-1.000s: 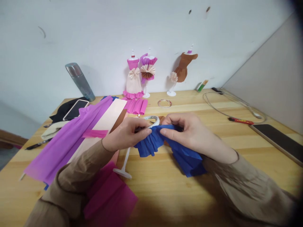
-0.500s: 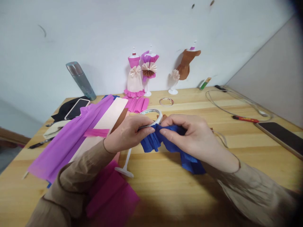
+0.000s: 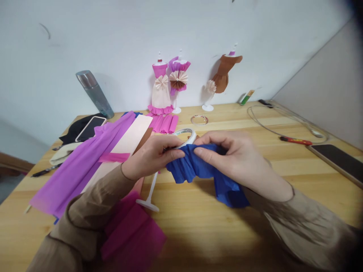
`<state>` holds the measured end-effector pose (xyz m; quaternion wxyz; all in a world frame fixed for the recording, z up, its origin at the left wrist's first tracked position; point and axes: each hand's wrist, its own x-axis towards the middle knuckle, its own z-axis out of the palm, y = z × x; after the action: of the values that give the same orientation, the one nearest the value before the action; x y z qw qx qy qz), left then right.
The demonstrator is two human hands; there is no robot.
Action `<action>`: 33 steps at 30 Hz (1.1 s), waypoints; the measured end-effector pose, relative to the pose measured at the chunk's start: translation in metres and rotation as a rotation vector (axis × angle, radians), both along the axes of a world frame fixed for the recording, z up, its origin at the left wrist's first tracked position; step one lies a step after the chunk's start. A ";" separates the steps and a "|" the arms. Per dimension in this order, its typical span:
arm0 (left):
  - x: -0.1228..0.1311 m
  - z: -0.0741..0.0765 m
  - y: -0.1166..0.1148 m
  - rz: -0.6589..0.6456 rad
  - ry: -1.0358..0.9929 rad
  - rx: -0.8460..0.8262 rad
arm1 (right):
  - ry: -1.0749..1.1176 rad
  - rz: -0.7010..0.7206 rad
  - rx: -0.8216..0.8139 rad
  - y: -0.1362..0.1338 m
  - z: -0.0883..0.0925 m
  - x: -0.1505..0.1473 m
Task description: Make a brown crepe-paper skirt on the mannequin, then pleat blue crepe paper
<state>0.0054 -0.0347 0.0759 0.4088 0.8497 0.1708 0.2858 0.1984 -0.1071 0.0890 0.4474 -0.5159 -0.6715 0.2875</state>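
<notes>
Between my hands a strip of blue crepe paper (image 3: 204, 166) is bunched into pleats along its top edge. My left hand (image 3: 155, 155) pinches its left end between thumb and fingers. About a palm's width away at most, my right hand (image 3: 235, 158) pinches the top edge, and the strip's loose end hangs below it. A white roll of tape (image 3: 190, 139) shows just behind the pleats; whether a hand touches it I cannot tell. Under my left hand the white stand (image 3: 149, 202) of a small mannequin lies tilted, its upper part hidden.
Purple crepe paper (image 3: 82, 166) and magenta paper (image 3: 136, 234) lie at left. Dressed mini mannequins (image 3: 161, 90) and a brown-dressed one (image 3: 224, 73) stand by the wall. A bottle (image 3: 95, 94), a bracelet-like ring (image 3: 199, 120), a cable (image 3: 263, 128) and a phone (image 3: 340, 162) are around.
My right hand has shifted slightly right along the blue strip, and more of the top edge shows between the hands. The view has tilted slightly.
</notes>
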 end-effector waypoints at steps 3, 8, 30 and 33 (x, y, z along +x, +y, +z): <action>-0.002 0.004 0.000 -0.052 0.016 -0.145 | -0.003 0.002 -0.020 0.001 0.000 0.002; -0.006 0.009 -0.001 -0.121 0.058 -0.408 | 0.009 0.013 -0.047 0.002 0.001 0.002; 0.000 -0.004 0.004 -0.097 0.025 0.041 | -0.067 0.014 -0.004 0.002 -0.001 -0.001; 0.000 -0.003 0.003 -0.106 0.031 0.048 | -0.087 -0.002 0.014 0.003 -0.002 -0.001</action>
<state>0.0049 -0.0313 0.0734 0.4003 0.8714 0.1251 0.2544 0.1971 -0.1039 0.0872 0.4216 -0.5254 -0.6920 0.2596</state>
